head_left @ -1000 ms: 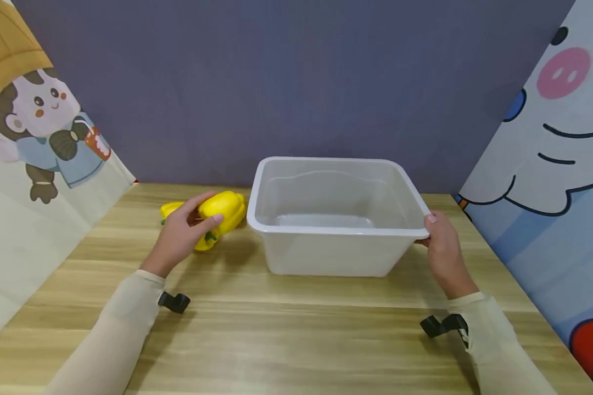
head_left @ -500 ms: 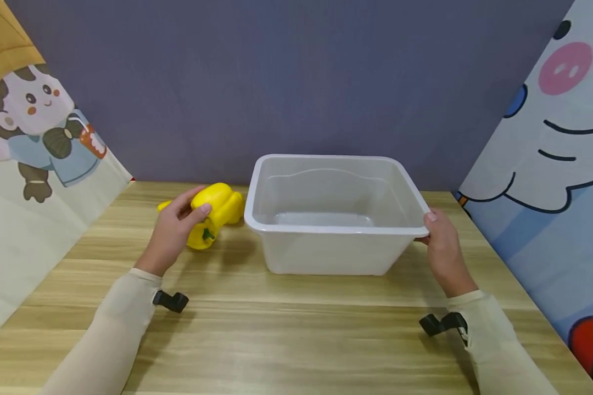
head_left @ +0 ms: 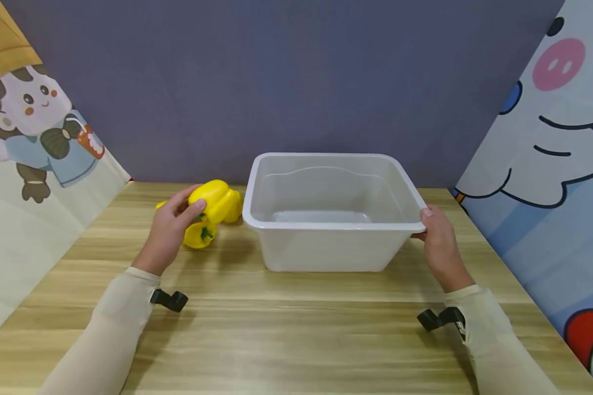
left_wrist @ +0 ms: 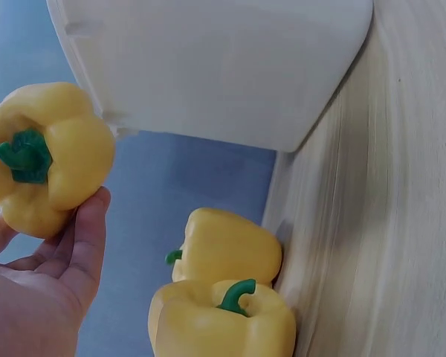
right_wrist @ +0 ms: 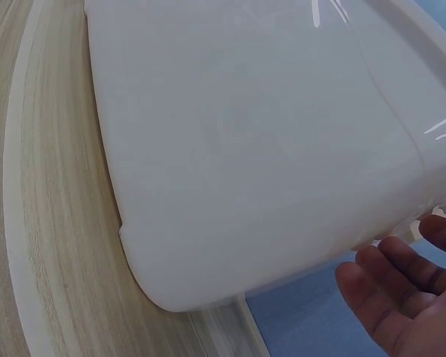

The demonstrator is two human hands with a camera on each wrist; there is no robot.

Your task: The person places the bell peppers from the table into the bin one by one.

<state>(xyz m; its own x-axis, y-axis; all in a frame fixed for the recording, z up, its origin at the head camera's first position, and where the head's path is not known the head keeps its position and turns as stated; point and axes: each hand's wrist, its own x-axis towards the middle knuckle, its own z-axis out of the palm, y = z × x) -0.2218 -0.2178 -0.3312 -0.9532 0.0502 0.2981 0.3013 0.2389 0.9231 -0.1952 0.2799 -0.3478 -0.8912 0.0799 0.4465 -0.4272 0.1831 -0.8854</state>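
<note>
From the head view, the left hand (head_left: 170,230) covers much of the lifted yellow pepper (head_left: 210,198), and the other peppers (head_left: 200,235) behind it show only as slivers, so their number cannot be told there. On the left wrist camera, the lowest pepper (left_wrist: 223,321) is cut by the bottom edge, and the hand itself runs off the corner. The white tub (head_left: 332,214) hides the right hand's (head_left: 440,247) fingers under its rim; only the thumb shows on top. On the right wrist camera the tub (right_wrist: 253,149) overflows the frame, rim sliced off, fingertips (right_wrist: 401,275) partly cropped.
</note>
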